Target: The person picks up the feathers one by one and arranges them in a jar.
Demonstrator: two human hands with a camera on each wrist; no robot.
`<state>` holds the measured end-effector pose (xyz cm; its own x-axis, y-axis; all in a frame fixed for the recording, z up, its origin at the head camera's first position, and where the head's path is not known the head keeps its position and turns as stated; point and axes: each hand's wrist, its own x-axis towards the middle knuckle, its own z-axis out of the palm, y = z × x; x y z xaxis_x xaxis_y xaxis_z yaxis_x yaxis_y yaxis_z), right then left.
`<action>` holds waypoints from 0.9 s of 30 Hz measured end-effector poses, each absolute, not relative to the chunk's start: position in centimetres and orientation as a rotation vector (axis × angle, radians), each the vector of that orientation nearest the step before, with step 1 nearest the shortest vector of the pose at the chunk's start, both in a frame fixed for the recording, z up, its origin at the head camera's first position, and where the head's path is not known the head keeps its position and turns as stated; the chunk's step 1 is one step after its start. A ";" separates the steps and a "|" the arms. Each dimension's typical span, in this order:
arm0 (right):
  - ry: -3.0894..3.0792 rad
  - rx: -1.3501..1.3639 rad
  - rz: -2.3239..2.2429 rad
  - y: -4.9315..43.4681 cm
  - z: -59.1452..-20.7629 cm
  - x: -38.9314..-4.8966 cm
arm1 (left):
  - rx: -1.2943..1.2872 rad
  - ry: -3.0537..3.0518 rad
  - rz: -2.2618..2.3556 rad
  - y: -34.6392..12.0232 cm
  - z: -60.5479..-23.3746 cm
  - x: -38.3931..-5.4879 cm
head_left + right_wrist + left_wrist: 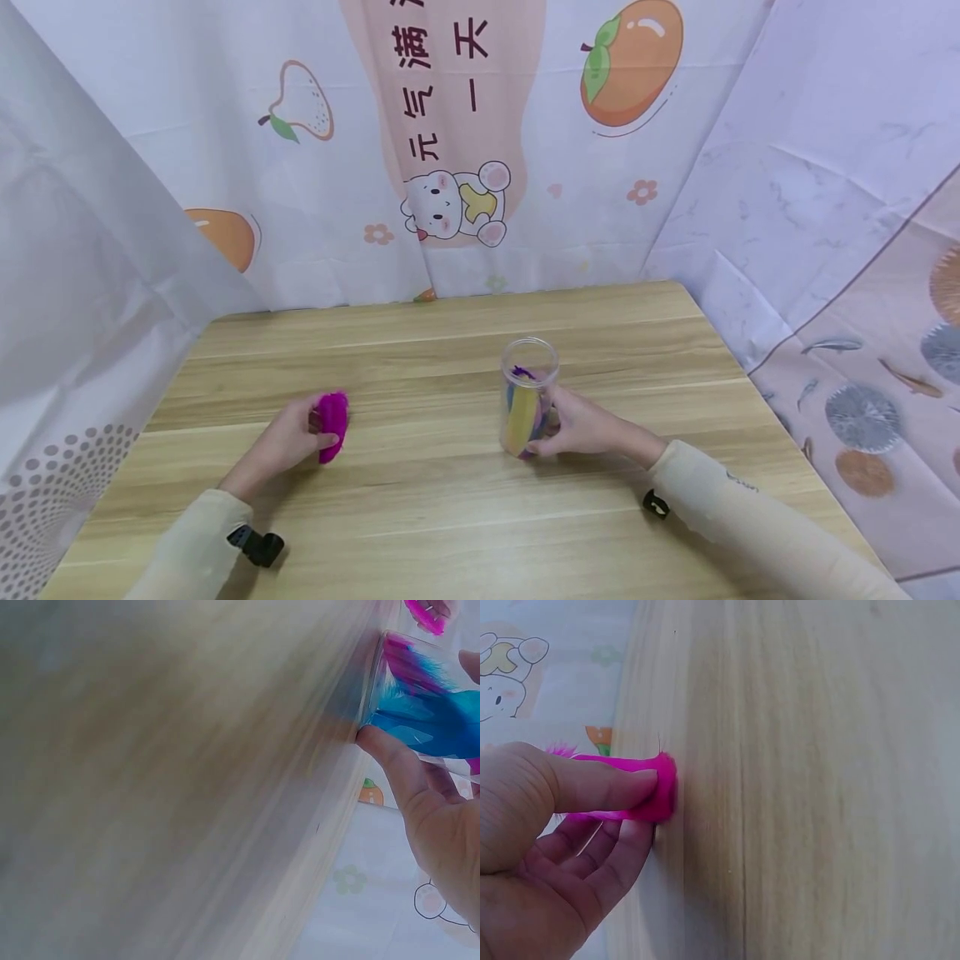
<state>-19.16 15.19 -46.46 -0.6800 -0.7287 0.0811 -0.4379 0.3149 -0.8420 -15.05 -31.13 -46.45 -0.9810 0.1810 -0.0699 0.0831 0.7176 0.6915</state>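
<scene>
On the left side of the table, my left hand (288, 432) pinches a magenta feather (333, 427) between thumb and fingers. In the left wrist view the thumb lies along the feather (666, 787), near its end, close over the wood. My right hand (581, 423) grips a clear plastic jar (531, 386) standing upright on the table, fingers around its side. Inside the jar are several feathers, with a yellow feather (521, 421) facing the head camera. A blue feather (435, 724) and a magenta feather (405, 660) show through the wall in the right wrist view.
The wooden table (420, 508) reaches back to a printed white curtain (330, 208). More curtain cloth (795, 183) hangs along the right edge, and a pale sheet (82, 250) along the left. Black wrist straps (255, 546) sit on both sleeves.
</scene>
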 end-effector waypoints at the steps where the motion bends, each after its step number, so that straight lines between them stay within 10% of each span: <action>1: 2.271 -1.049 -1.305 15.2 -46.4 -19.2 | 0.215 2.787 1.114 -31.1 -46.4 -15.0; 27: 2.258 -1.071 -1.319 15.0 -46.2 -18.9 | 0.281 2.547 1.624 -28.4 -46.1 -15.9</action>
